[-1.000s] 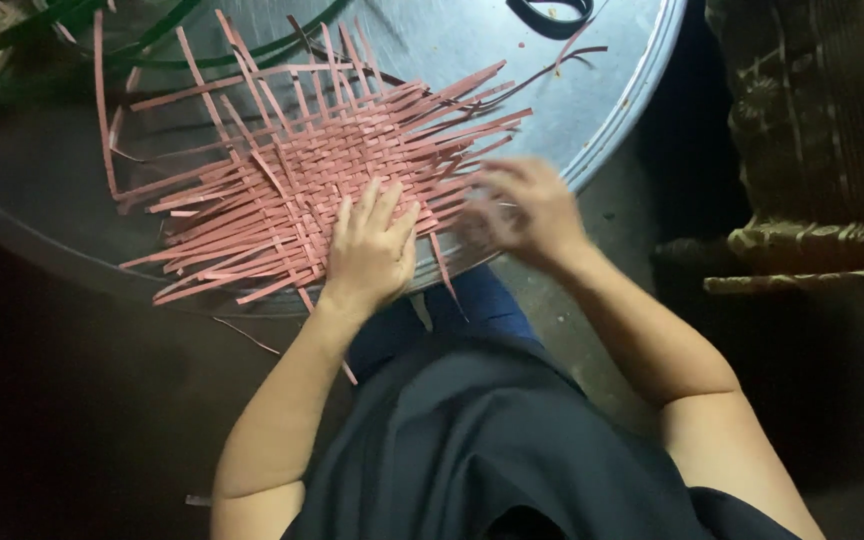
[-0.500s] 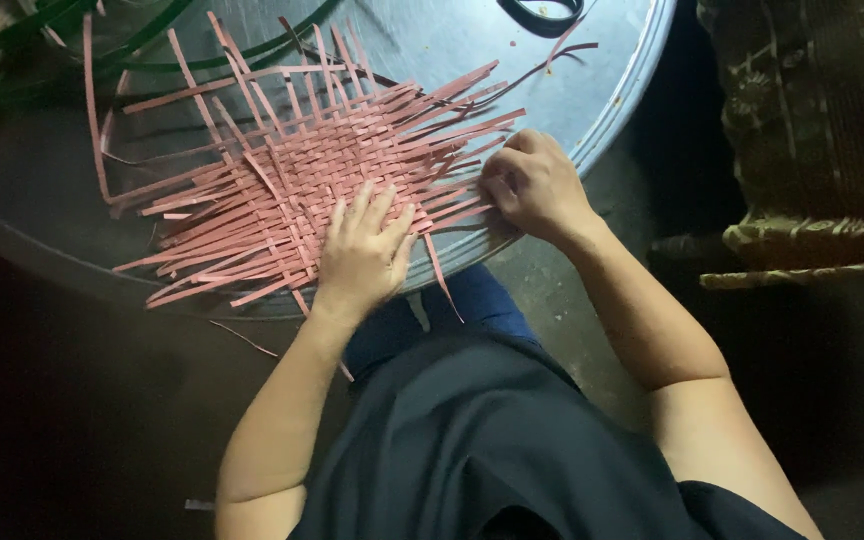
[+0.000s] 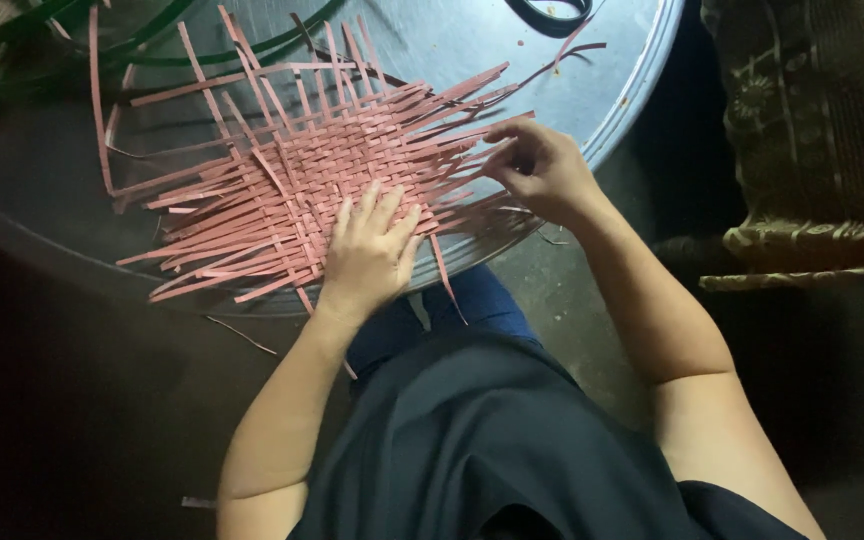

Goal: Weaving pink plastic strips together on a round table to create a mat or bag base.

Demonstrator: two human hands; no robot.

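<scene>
Head view: left hand (image 3: 370, 252) lies flat, fingers spread, on a pink woven mat (image 3: 337, 175), apparently pinning it to the round grey desk (image 3: 592, 80), while right hand (image 3: 542, 170) pinches loose strips at its edge.

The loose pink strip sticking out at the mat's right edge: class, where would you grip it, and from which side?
Probably grip the pink strip near its free end, from the right, where the right hand is; inward it is locked into the woven mat, which the left hand presses flat.
</scene>
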